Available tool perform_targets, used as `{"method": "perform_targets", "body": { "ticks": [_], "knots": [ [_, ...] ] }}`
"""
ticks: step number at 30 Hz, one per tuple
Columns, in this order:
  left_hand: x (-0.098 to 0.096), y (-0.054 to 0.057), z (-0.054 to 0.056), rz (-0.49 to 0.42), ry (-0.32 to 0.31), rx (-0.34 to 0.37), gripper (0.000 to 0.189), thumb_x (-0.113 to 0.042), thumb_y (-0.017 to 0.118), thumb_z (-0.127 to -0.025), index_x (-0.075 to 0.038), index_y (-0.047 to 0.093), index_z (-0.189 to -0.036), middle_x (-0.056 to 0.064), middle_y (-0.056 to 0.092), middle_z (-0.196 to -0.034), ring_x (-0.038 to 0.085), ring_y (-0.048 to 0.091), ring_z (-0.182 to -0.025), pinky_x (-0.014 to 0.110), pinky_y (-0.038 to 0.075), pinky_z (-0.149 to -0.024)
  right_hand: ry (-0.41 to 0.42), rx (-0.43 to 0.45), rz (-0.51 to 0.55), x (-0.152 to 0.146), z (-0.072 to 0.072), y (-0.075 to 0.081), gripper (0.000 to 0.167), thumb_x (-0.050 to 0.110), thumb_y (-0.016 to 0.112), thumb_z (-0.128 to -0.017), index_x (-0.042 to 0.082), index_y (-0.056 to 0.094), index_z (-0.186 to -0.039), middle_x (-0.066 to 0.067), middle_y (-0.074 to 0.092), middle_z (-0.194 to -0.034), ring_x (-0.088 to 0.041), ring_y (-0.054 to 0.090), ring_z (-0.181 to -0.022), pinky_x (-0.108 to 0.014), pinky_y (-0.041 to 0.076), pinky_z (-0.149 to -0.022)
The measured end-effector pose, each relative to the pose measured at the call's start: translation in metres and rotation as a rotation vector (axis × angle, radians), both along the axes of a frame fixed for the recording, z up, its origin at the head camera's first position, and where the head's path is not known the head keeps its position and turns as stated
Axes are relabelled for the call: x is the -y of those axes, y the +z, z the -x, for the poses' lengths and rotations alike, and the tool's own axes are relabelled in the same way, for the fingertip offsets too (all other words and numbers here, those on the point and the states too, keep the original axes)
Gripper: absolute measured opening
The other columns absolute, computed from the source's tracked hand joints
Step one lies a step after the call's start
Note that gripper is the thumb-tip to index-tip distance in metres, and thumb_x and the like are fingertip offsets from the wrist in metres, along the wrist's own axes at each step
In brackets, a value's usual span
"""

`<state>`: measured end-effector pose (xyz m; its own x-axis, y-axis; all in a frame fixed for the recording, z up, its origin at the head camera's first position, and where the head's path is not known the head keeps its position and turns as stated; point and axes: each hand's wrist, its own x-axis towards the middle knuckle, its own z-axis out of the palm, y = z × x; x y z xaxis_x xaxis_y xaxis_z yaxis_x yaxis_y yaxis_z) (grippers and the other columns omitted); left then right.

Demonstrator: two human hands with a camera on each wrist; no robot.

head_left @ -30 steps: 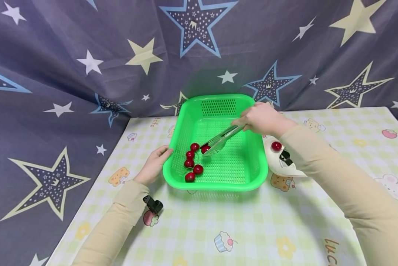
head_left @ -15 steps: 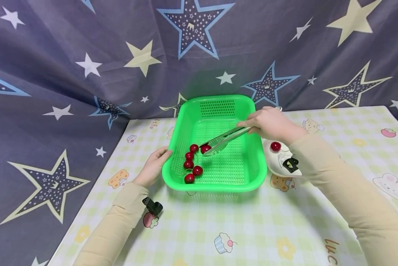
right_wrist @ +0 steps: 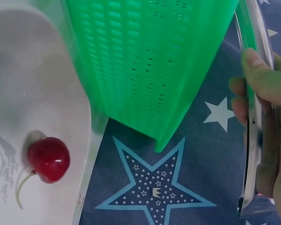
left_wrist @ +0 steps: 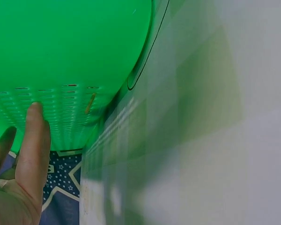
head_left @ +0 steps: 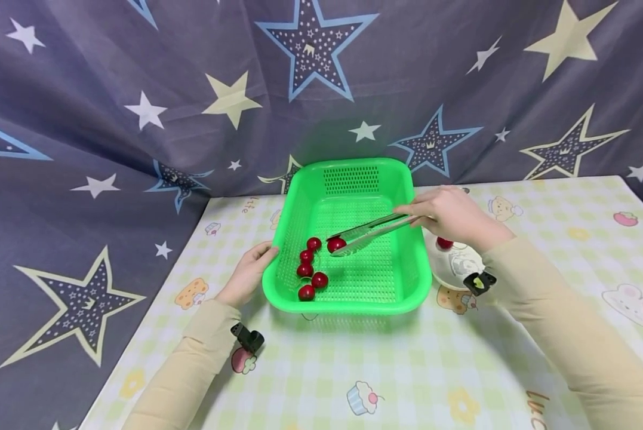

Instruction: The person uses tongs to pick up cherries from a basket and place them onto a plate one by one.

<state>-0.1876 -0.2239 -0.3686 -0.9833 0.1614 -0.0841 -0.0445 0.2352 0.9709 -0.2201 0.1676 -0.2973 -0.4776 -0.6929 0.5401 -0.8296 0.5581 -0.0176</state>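
A green plastic basket [head_left: 348, 307] stands on the table. My left hand [head_left: 248, 272] touches its left side near the rim; the left wrist view shows a straight finger [left_wrist: 33, 150] along the outer wall. In my right hand [head_left: 455, 216] I hold metal tongs [head_left: 372, 230], gripped partway along, reaching over the right rim into the basket. Between the tong tips is a red cherry [head_left: 336, 244]. Several more cherries [head_left: 305, 270] lie in a line along the basket's left side.
A white dish [head_left: 443, 272] sits right of the basket, partly under my right forearm, with a stemmed cherry [right_wrist: 48, 160] in it. The checked tablecloth [head_left: 300, 382] covers the table. A star-patterned curtain [head_left: 181, 89] hangs close behind.
My right hand has moved right and slightly down in view with the tongs. The cherry at their tips has shifted slightly right, away from the others. My left hand has stayed at the basket.
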Motion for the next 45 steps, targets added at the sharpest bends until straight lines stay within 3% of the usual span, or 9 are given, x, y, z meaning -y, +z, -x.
{"method": "perform_targets", "body": {
  "ticks": [9, 15, 21, 23, 26, 30, 34, 37, 45],
  "knots": [
    [0.002, -0.002, 0.000, 0.006, 0.019, -0.003, 0.041, -0.021, 0.041, -0.101, 0.007, 0.045, -0.131, -0.005, 0.060, -0.098, 0.001, 0.061, -0.079, 0.018, 0.052, -0.074, -0.007, -0.033, 0.085, -0.014, -0.011, -0.012, 0.041, 0.003, 0.081, -0.065, 0.010, 0.073, -0.104, -0.005, 0.072, -0.082, -0.019, 0.065, -0.072, -0.042, 0.051, -0.075],
    [0.001, -0.001, 0.001, -0.001, 0.009, 0.000, 0.040, -0.021, 0.041, -0.101, 0.007, 0.046, -0.130, -0.005, 0.061, -0.097, 0.001, 0.062, -0.078, 0.018, 0.053, -0.074, -0.032, -0.037, 0.135, -0.024, -0.021, -0.022, 0.042, 0.001, 0.080, -0.065, 0.009, 0.073, -0.106, -0.004, 0.071, -0.081, -0.017, 0.062, -0.069, -0.038, 0.050, -0.066],
    [-0.001, 0.000, 0.001, 0.015, 0.023, 0.000, 0.040, -0.022, 0.041, -0.102, 0.005, 0.047, -0.131, 0.002, 0.060, -0.104, 0.001, 0.061, -0.081, 0.017, 0.052, -0.077, -0.063, -0.043, 0.163, -0.033, -0.027, -0.030, 0.045, -0.003, 0.080, -0.063, 0.010, 0.073, -0.105, -0.004, 0.072, -0.082, -0.020, 0.064, -0.071, -0.039, 0.049, -0.068],
    [-0.002, 0.000, 0.001, 0.017, 0.028, 0.001, 0.040, -0.022, 0.041, -0.102, 0.005, 0.047, -0.131, 0.003, 0.060, -0.106, 0.001, 0.061, -0.082, 0.017, 0.051, -0.077, -0.059, -0.050, 0.175, -0.037, -0.028, -0.032, 0.043, 0.000, 0.080, -0.064, 0.010, 0.073, -0.105, -0.004, 0.072, -0.083, -0.021, 0.065, -0.072, -0.039, 0.049, -0.067],
    [-0.002, 0.000, 0.000, 0.020, 0.032, 0.004, 0.041, -0.022, 0.041, -0.101, 0.005, 0.046, -0.132, 0.003, 0.060, -0.105, 0.001, 0.060, -0.081, 0.017, 0.051, -0.077, -0.042, -0.073, 0.197, -0.045, -0.030, -0.033, 0.029, 0.023, 0.074, -0.078, 0.010, 0.073, -0.104, -0.004, 0.072, -0.084, -0.022, 0.066, -0.071, -0.038, 0.050, -0.065],
    [-0.001, -0.001, -0.001, 0.010, 0.033, 0.007, 0.041, -0.022, 0.042, -0.101, 0.006, 0.046, -0.131, -0.002, 0.060, -0.100, 0.001, 0.061, -0.079, 0.017, 0.052, -0.075, -0.038, -0.102, 0.225, -0.057, -0.031, -0.033, 0.049, 0.050, 0.045, -0.092, 0.012, 0.073, -0.105, -0.006, 0.073, -0.084, -0.022, 0.065, -0.069, -0.032, 0.044, -0.064],
    [-0.001, 0.000, -0.002, 0.009, 0.035, 0.005, 0.040, -0.022, 0.042, -0.101, 0.006, 0.046, -0.131, -0.004, 0.060, -0.097, 0.001, 0.061, -0.078, 0.017, 0.052, -0.075, -0.059, -0.105, 0.221, -0.067, -0.034, -0.031, 0.055, 0.054, 0.039, -0.093, 0.013, 0.073, -0.107, -0.007, 0.072, -0.083, -0.022, 0.064, -0.068, -0.030, 0.038, -0.066],
    [-0.002, 0.001, -0.002, 0.018, 0.043, 0.007, 0.040, -0.022, 0.042, -0.101, 0.005, 0.047, -0.131, -0.003, 0.060, -0.099, 0.001, 0.060, -0.078, 0.017, 0.052, -0.075, -0.082, -0.106, 0.211, -0.076, -0.037, -0.029, 0.056, 0.054, 0.038, -0.092, 0.012, 0.073, -0.106, -0.009, 0.072, -0.084, -0.024, 0.064, -0.071, -0.032, 0.042, -0.070],
    [-0.003, 0.003, -0.004, 0.042, 0.056, 0.017, 0.042, -0.024, 0.042, -0.101, 0.004, 0.045, -0.133, 0.016, 0.056, -0.118, 0.000, 0.060, -0.082, 0.017, 0.051, -0.077, -0.153, -0.087, 0.231, -0.102, -0.046, -0.028, 0.056, 0.057, 0.038, -0.090, 0.018, 0.073, -0.108, -0.008, 0.073, -0.089, -0.022, 0.064, -0.079, -0.027, 0.044, -0.077]
  ]
}}
